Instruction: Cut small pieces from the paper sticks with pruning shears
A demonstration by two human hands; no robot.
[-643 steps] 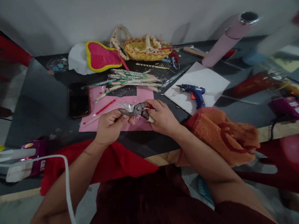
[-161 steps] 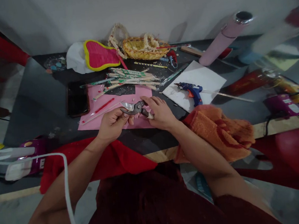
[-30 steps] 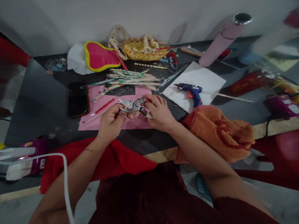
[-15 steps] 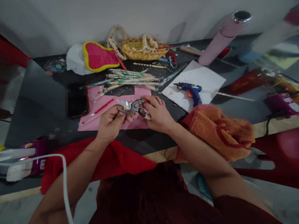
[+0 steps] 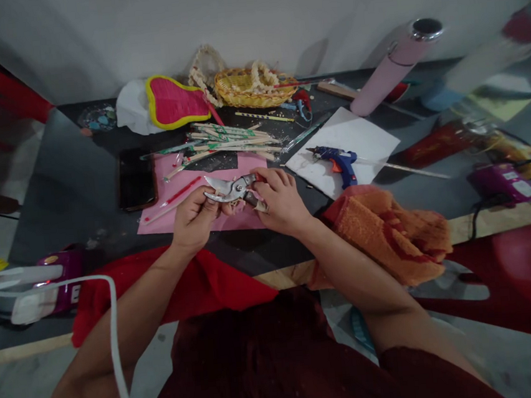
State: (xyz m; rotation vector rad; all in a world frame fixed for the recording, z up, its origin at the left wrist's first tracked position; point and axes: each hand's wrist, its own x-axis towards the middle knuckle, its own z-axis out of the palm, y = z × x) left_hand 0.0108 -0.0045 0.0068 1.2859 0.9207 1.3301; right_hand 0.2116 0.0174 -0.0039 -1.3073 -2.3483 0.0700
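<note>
- Left hand (image 5: 193,219): a narrow grip, thumb and fingers closed on the metal head of the pruning shears (image 5: 234,189), just above the pink paper sheet (image 5: 244,222).
- Right hand (image 5: 282,202): curled around the red-tipped handles of the pruning shears, at the right end of the pink paper sheet, with the fingers closed. It also touches a small pale piece (image 5: 260,206) at the handles; what this piece is cannot be told.
- Pruning shears: held in both hands, off the pink paper sheet, over its middle. The blades point left and stand slightly apart.
- Red strip (image 5: 180,191): lies on the pink paper sheet, left of the pruning shears.
- Bundle of pale sticks with green markings (image 5: 227,141): lies across the far edge of the pink paper sheet.
- Smartphone (image 5: 136,180): lies dark and flat, just left of the pink paper sheet.
- Glue gun (image 5: 340,163): blue, on a white tile (image 5: 357,134), right of the pink paper sheet.
- Orange towel (image 5: 391,237): bunched at the table edge, nearer the person and right of the pink paper sheet.
- Red cloth (image 5: 161,290): draped over the table edge, nearer the person than the pink paper sheet.
- Woven basket (image 5: 250,89): yellow, with pale garlands, beyond the pink paper sheet.
- Pink padded shape with yellow border (image 5: 174,101): stands beyond the pink paper sheet, left of the woven basket.
</note>
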